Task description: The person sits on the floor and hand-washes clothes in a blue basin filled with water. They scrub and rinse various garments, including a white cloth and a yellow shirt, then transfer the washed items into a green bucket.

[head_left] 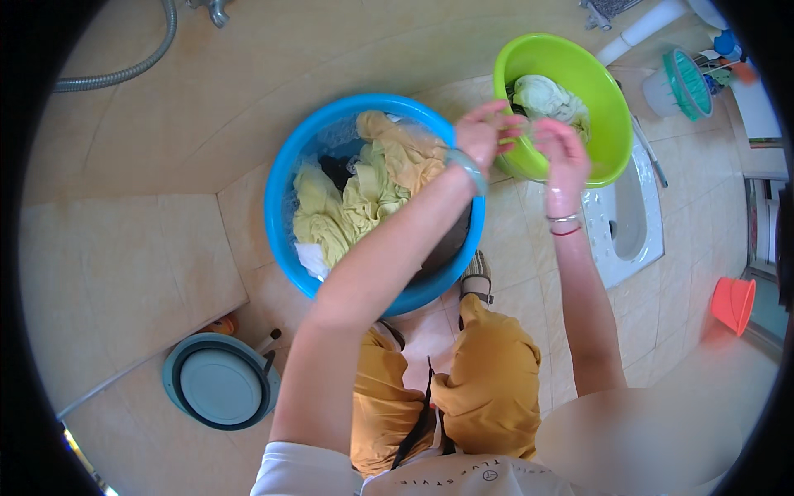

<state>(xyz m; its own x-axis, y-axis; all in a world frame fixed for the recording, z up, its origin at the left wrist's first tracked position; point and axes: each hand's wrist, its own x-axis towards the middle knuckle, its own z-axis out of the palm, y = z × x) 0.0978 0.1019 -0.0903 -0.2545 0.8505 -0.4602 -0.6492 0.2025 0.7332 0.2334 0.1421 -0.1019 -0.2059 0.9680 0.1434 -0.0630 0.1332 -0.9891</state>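
My left hand (486,136) reaches across the right rim of a blue tub (275,194), its fingers apart and nothing seen in them. Close beside it, my right hand (565,161) hangs over the near edge of a lime-green basin (608,153); its fingers are loosely bent, slightly blurred, and hold nothing visible. Soapy water fills the blue tub around a pale yellow garment (372,194), a peach cloth (413,157), a dark cloth (337,171) and a white piece (312,259). A white wet cloth (550,99) lies bunched in the green basin.
A squat toilet pan (633,215) is set in the tiled floor at right. Beyond it are a bin with a green liner (693,85) and a red bucket (733,304). Stacked grey-blue basins (219,384) stand at lower left; a shower hose (124,78) hangs upper left.
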